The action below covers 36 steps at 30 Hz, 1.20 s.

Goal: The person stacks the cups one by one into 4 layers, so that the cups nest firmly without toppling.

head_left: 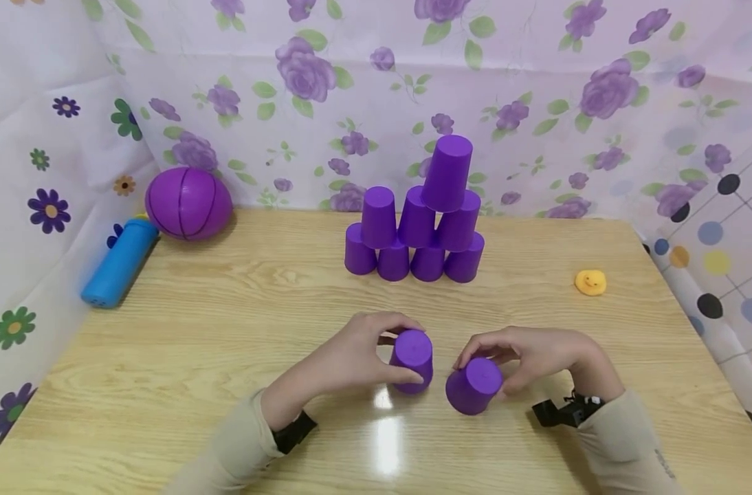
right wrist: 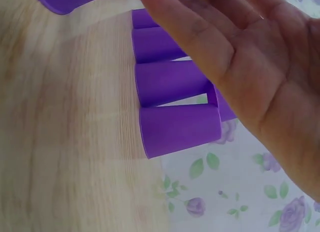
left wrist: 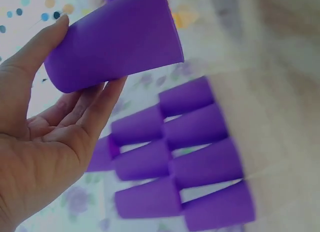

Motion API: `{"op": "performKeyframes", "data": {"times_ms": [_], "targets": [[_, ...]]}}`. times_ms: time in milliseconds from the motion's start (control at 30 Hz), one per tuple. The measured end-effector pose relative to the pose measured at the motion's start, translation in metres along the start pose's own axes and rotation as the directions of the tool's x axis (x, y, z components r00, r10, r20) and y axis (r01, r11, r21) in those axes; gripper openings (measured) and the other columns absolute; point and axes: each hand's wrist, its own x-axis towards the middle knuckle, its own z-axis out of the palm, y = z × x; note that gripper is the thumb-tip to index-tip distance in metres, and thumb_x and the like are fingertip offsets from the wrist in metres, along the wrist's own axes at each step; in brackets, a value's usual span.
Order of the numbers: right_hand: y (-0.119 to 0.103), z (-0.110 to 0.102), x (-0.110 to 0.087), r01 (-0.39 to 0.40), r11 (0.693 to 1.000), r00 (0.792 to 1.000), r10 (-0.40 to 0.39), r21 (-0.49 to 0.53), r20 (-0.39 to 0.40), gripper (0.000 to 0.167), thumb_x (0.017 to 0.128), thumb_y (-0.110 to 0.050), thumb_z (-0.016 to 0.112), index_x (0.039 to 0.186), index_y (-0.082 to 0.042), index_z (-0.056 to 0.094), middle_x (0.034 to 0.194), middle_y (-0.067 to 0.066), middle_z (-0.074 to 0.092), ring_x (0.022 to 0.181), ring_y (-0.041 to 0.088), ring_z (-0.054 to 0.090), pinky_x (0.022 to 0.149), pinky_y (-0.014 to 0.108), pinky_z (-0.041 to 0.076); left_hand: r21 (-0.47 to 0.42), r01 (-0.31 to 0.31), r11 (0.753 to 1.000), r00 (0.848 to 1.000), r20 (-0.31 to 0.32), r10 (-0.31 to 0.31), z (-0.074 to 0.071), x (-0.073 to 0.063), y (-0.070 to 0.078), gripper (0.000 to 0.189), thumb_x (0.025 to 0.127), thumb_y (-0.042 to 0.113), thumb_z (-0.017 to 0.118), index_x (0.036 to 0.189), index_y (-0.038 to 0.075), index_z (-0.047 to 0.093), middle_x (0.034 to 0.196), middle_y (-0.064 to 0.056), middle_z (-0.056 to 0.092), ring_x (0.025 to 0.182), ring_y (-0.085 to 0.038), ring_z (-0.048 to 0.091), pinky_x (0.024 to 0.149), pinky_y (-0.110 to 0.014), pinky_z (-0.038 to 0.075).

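My left hand (head_left: 357,350) grips an upside-down purple cup (head_left: 412,357), thumb on the near side and fingers round the far side. The left wrist view shows this cup (left wrist: 115,44) between thumb and fingertips. Just to its right, my right hand (head_left: 531,354) holds a second purple cup (head_left: 473,386), which is tilted. In the right wrist view, the palm (right wrist: 270,77) fills the upper right. Behind both hands stands a pyramid of upside-down purple cups (head_left: 427,265): several along the bottom, three above, and a single top cup (head_left: 448,173) over the middle and right ones.
A purple ball (head_left: 189,204) and a blue cylinder (head_left: 119,265) lie at the back left of the wooden table (head_left: 227,295). A small yellow duck (head_left: 590,282) sits on the right. Flowered cloth (head_left: 351,89) hangs behind the pyramid.
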Motion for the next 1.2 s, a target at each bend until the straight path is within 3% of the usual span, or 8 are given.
{"op": "performKeyframes", "data": {"times_ms": [100, 200, 300, 433, 667, 767, 933, 1200], "targets": [[-0.001, 0.001, 0.002, 0.002, 1.000, 1.000, -0.002, -0.002, -0.009, 0.050, 0.082, -0.001, 0.068, 0.127, -0.006, 0.048, 0.128, 0.013, 0.054, 0.119, 0.023, 0.052, 0.101, 0.035, 0.044, 0.039, -0.041, 0.998, 0.997, -0.071, 0.043, -0.012, -0.006, 0.009, 0.055, 0.068, 0.023, 0.084, 0.117, 0.012, 0.061, 0.109, 0.006, 0.063, 0.101, -0.008, 0.059, 0.085, -0.021, 0.051], [-0.003, 0.003, 0.003, 0.000, 1.000, 1.000, -0.001, -0.007, -0.023, 0.050, 0.080, 0.000, 0.069, 0.125, -0.008, 0.049, 0.126, 0.013, 0.053, 0.117, 0.022, 0.052, 0.100, 0.035, 0.045, 0.077, -0.088, 0.993, 0.982, -0.158, 0.099, -0.024, -0.010, 0.014, 0.055, 0.067, 0.022, 0.085, 0.117, 0.012, 0.062, 0.108, 0.004, 0.063, 0.098, -0.010, 0.060, 0.082, -0.022, 0.052], [-0.004, 0.004, 0.008, -0.001, 1.000, 0.999, 0.001, -0.010, -0.033, 0.051, 0.079, 0.001, 0.070, 0.124, -0.009, 0.048, 0.125, 0.012, 0.053, 0.115, 0.021, 0.052, 0.099, 0.035, 0.045, 0.106, -0.117, 0.987, 0.955, -0.262, 0.141, -0.039, -0.012, 0.019, 0.055, 0.067, 0.020, 0.085, 0.116, 0.012, 0.062, 0.107, 0.003, 0.062, 0.096, -0.011, 0.060, 0.081, -0.022, 0.053], [-0.006, 0.004, 0.010, -0.007, 1.000, 0.999, 0.005, -0.021, -0.047, 0.050, 0.078, 0.002, 0.070, 0.122, -0.009, 0.048, 0.123, 0.012, 0.054, 0.113, 0.020, 0.053, 0.097, 0.035, 0.047, 0.101, -0.121, 0.988, 0.909, -0.387, 0.151, -0.056, -0.008, 0.025, 0.052, 0.068, 0.019, 0.084, 0.115, 0.013, 0.062, 0.108, 0.002, 0.060, 0.097, -0.011, 0.059, 0.080, -0.022, 0.054], [-0.003, 0.007, 0.008, -0.010, 1.000, 0.999, 0.009, -0.029, -0.031, 0.048, 0.079, 0.002, 0.069, 0.121, -0.008, 0.049, 0.122, 0.011, 0.054, 0.112, 0.019, 0.054, 0.096, 0.036, 0.048, 0.073, -0.152, 0.986, 0.863, -0.476, 0.168, -0.078, 0.008, 0.037, 0.052, 0.068, 0.014, 0.084, 0.115, 0.009, 0.062, 0.112, -0.002, 0.059, 0.099, -0.013, 0.058, 0.083, -0.023, 0.053], [-0.003, 0.008, 0.008, 0.017, 1.000, 0.999, -0.018, -0.022, -0.030, 0.049, 0.078, 0.003, 0.069, 0.122, -0.007, 0.048, 0.122, 0.013, 0.054, 0.112, 0.020, 0.054, 0.095, 0.036, 0.048, 0.052, -0.135, 0.990, 0.848, -0.511, 0.142, -0.088, 0.017, 0.043, 0.055, 0.067, 0.013, 0.085, 0.117, 0.008, 0.062, 0.112, -0.004, 0.060, 0.098, -0.015, 0.059, 0.084, -0.025, 0.053], [-0.001, 0.008, 0.008, 0.044, 0.999, 0.999, -0.044, -0.019, -0.026, 0.050, 0.077, 0.003, 0.070, 0.122, -0.006, 0.047, 0.122, 0.015, 0.053, 0.111, 0.020, 0.054, 0.093, 0.035, 0.049, -0.061, -0.065, 0.996, 0.819, -0.573, 0.018, -0.105, 0.034, 0.049, 0.058, 0.066, 0.015, 0.085, 0.117, 0.009, 0.059, 0.112, -0.005, 0.061, 0.098, -0.016, 0.061, 0.086, -0.027, 0.052], [0.002, 0.007, 0.008, 0.046, 0.999, 0.999, -0.046, -0.004, -0.024, 0.051, 0.077, 0.003, 0.070, 0.122, -0.006, 0.048, 0.122, 0.014, 0.053, 0.111, 0.020, 0.054, 0.094, 0.036, 0.049, -0.167, -0.087, 0.982, 0.781, -0.624, -0.037, -0.125, 0.070, 0.040, 0.054, 0.069, 0.018, 0.083, 0.115, 0.008, 0.055, 0.112, -0.003, 0.063, 0.102, -0.013, 0.060, 0.088, -0.025, 0.051]]}}
